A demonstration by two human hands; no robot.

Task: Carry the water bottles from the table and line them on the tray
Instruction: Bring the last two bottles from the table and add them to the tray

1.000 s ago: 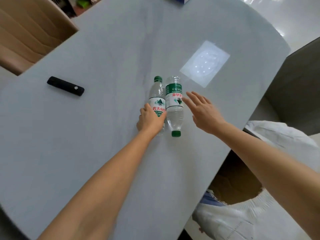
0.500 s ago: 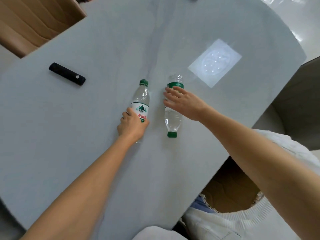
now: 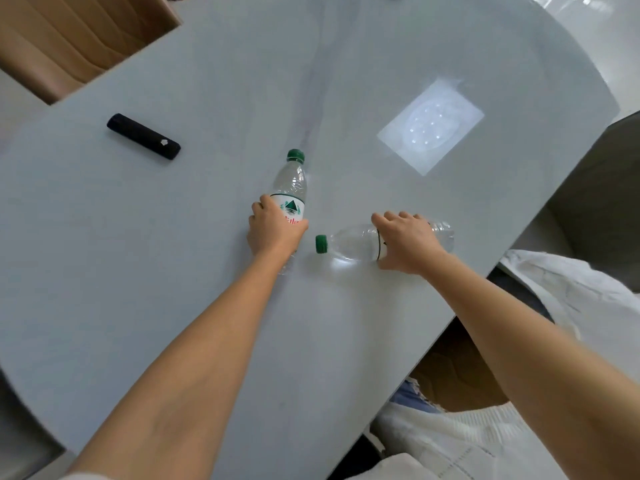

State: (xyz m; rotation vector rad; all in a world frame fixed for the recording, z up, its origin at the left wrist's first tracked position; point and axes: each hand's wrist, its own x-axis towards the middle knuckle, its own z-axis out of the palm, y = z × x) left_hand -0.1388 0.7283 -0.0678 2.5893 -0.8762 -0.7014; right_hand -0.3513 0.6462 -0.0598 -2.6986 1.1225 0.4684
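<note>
Two clear water bottles with green caps lie on the grey table (image 3: 173, 258). My left hand (image 3: 273, 230) is closed around the lower half of the left bottle (image 3: 291, 183), whose cap points away from me. My right hand (image 3: 408, 240) grips the middle of the right bottle (image 3: 349, 241), which lies crosswise with its cap pointing left, toward my left hand. Its label is hidden under my fingers. No tray is in view.
A black remote (image 3: 143, 136) lies on the table at the far left. A bright square light reflection (image 3: 431, 124) shows at the far right. A tan chair (image 3: 69, 39) stands beyond the table's far left edge. The table's right edge runs close to my right forearm.
My right hand has closed on the right bottle and turned it from lengthwise to crosswise, cap now pointing left. My left hand stays closed on the left bottle, moved apart from the other.
</note>
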